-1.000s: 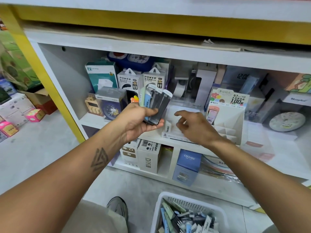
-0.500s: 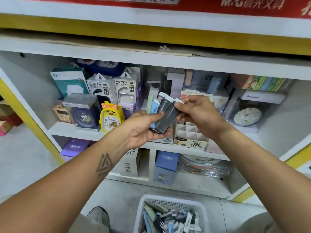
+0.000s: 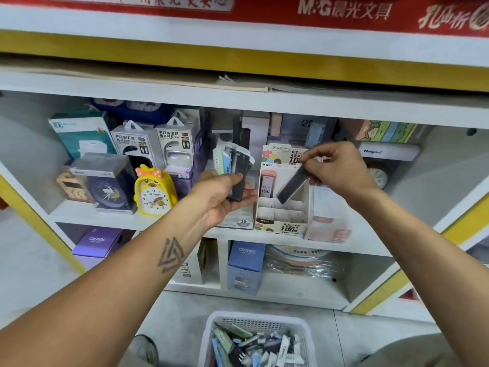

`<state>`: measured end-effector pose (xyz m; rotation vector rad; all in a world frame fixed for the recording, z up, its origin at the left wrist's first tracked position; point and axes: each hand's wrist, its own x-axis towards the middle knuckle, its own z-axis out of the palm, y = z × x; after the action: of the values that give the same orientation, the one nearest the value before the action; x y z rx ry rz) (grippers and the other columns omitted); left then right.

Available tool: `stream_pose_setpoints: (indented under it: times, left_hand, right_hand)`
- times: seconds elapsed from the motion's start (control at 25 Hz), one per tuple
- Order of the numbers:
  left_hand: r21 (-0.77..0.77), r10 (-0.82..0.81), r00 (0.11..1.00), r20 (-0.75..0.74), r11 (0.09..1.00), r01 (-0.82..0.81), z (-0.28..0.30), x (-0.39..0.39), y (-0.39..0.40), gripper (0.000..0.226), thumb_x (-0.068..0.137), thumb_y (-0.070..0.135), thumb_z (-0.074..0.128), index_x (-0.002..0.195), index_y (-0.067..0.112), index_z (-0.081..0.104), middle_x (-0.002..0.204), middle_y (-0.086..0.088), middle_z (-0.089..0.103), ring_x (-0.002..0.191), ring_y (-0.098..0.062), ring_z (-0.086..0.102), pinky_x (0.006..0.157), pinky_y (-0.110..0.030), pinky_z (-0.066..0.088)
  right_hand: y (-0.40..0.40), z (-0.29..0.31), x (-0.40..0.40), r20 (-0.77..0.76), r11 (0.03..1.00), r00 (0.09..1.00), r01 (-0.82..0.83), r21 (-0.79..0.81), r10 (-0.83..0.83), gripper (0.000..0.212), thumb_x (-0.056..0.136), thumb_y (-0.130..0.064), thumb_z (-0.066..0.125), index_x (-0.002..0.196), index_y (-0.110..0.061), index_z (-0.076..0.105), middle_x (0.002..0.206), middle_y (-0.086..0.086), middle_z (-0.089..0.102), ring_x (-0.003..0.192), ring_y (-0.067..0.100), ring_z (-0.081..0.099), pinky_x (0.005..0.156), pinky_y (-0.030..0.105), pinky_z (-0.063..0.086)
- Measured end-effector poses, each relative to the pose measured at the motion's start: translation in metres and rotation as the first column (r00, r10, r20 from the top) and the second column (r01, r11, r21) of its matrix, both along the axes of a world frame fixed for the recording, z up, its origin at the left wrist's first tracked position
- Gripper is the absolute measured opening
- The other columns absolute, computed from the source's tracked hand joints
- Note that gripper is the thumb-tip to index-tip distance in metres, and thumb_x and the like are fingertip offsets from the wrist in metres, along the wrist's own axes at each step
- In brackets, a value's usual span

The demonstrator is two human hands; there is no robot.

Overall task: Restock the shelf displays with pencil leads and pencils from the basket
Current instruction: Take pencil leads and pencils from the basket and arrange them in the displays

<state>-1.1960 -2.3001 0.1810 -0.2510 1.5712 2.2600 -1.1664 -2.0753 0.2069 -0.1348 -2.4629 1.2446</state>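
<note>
Head view: a dark lead case point(image 3: 292, 184) was pinched at its upper end by the right hand point(image 3: 340, 168), long axis tilted down-left, lower end just over the display box point(image 3: 283, 207) slots. A fan of cases point(image 3: 234, 168) was gripped in the left hand point(image 3: 219, 197), beside the box; the basket point(image 3: 258, 320) sat below on the floor.

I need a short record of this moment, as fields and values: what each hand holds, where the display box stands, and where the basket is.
left hand: the left hand grips a fan of lead cases, upright
right hand: the right hand pinches one dark lead case, tilted, its lower end over the display box
display box: the display box stands on the middle shelf, its visible compartments look empty
basket: the white basket is on the floor below, with many cases inside
beside: a yellow clock stands left of the left hand
</note>
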Motion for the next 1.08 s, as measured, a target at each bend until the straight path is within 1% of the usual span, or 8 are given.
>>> stream_pose_setpoints:
  times: [0.12, 0.28, 0.48, 0.6, 0.8, 0.96, 1.0, 1.08]
  left_hand:
    - [0.014, -0.001, 1.0, 0.007, 1.0, 0.001, -0.001, 0.0, -0.002, 0.033, 0.096, -0.002, 0.054, 0.128, -0.008, 0.045, 0.076, -0.025, 0.064, 0.07, -0.038, 0.071, 0.066, -0.052, 0.061]
    - [0.033, -0.028, 1.0, -0.013, 0.999, 0.028, -0.002, 0.0, 0.0, 0.034, 0.096, -0.002, 0.056, 0.127, -0.01, 0.047, 0.072, -0.024, 0.066, 0.065, -0.036, 0.071, 0.071, -0.053, 0.06]
    - [0.032, -0.054, 0.998, -0.024, 0.998, 0.054, -0.003, -0.001, -0.004, 0.034, 0.096, -0.001, 0.057, 0.128, -0.009, 0.048, 0.077, -0.024, 0.066, 0.067, -0.036, 0.071, 0.064, -0.048, 0.061]
    - [0.028, -0.062, 0.998, -0.02, 0.998, 0.062, -0.004, -0.001, -0.007, 0.032, 0.096, -0.001, 0.057, 0.125, -0.01, 0.05, 0.077, -0.025, 0.066, 0.067, -0.036, 0.071, 0.063, -0.047, 0.061]
    - [0.031, -0.099, 0.995, -0.021, 0.995, 0.1, -0.005, 0.001, -0.011, 0.025, 0.096, -0.001, 0.056, 0.119, -0.009, 0.053, 0.074, -0.024, 0.068, 0.068, -0.037, 0.071, 0.062, -0.046, 0.061]
    - [0.053, -0.139, 0.99, -0.019, 0.989, 0.14, -0.006, 0.0, -0.011, 0.015, 0.095, -0.001, 0.056, 0.109, -0.008, 0.057, 0.075, -0.025, 0.068, 0.071, -0.039, 0.071, 0.064, -0.046, 0.061]
    - [0.06, -0.154, 0.988, -0.019, 0.986, 0.155, -0.006, 0.001, -0.01, 0.013, 0.095, -0.001, 0.056, 0.106, -0.007, 0.059, 0.075, -0.024, 0.068, 0.07, -0.038, 0.071, 0.064, -0.046, 0.061]
    - [0.058, -0.197, 0.98, -0.025, 0.979, 0.198, -0.006, 0.003, -0.007, 0.01, 0.095, -0.001, 0.057, 0.103, -0.006, 0.061, 0.074, -0.024, 0.069, 0.068, -0.036, 0.071, 0.064, -0.045, 0.061]
  right_hand:
    - [0.004, -0.004, 0.001, 0.084, 0.962, 0.996, -0.026, 0.271, 0.003, 0.015, 0.085, -0.013, 0.07, 0.073, -0.02, 0.073, 0.072, -0.004, 0.073, 0.06, 0.011, 0.07, 0.065, 0.029, 0.056]
    - [0.005, -0.01, -0.006, 0.147, 0.95, 0.989, -0.062, 0.307, 0.016, 0.012, 0.085, -0.026, 0.075, 0.097, -0.023, 0.075, 0.078, -0.008, 0.072, 0.073, 0.003, 0.064, 0.062, 0.017, 0.045]
    - [0.004, -0.019, -0.017, 0.008, 0.865, 0.994, -0.102, 0.491, 0.112, 0.014, 0.095, -0.01, 0.062, 0.086, -0.002, 0.07, 0.077, 0.011, 0.071, 0.079, 0.029, 0.07, 0.076, 0.047, 0.056]
    - [-0.001, -0.029, -0.023, -0.015, 0.843, 0.993, -0.095, 0.53, 0.121, 0.006, 0.094, -0.008, 0.062, 0.096, -0.009, 0.067, 0.079, 0.011, 0.07, 0.078, 0.03, 0.067, 0.072, 0.04, 0.055]
    - [-0.011, -0.039, -0.027, 0.048, 0.87, 0.988, -0.154, 0.468, 0.149, 0.017, 0.089, 0.003, 0.055, 0.097, -0.013, 0.058, 0.078, 0.011, 0.067, 0.076, 0.032, 0.066, 0.067, 0.042, 0.055]
    - [-0.018, -0.037, -0.027, -0.014, 0.682, 0.995, -0.055, 0.729, 0.096, 0.024, 0.092, -0.001, 0.052, 0.106, -0.007, 0.071, 0.101, 0.014, 0.068, 0.091, 0.036, 0.064, 0.077, 0.044, 0.053]
    - [-0.022, -0.036, -0.027, -0.066, 0.715, 0.995, -0.012, 0.699, 0.08, 0.023, 0.094, -0.007, 0.054, 0.107, -0.009, 0.073, 0.103, 0.012, 0.068, 0.091, 0.033, 0.065, 0.078, 0.043, 0.054]
    - [-0.032, -0.027, -0.023, -0.049, 0.953, 0.997, -0.035, 0.302, 0.052, 0.021, 0.098, -0.021, 0.059, 0.11, -0.013, 0.073, 0.095, 0.005, 0.074, 0.082, 0.021, 0.068, 0.072, 0.036, 0.055]
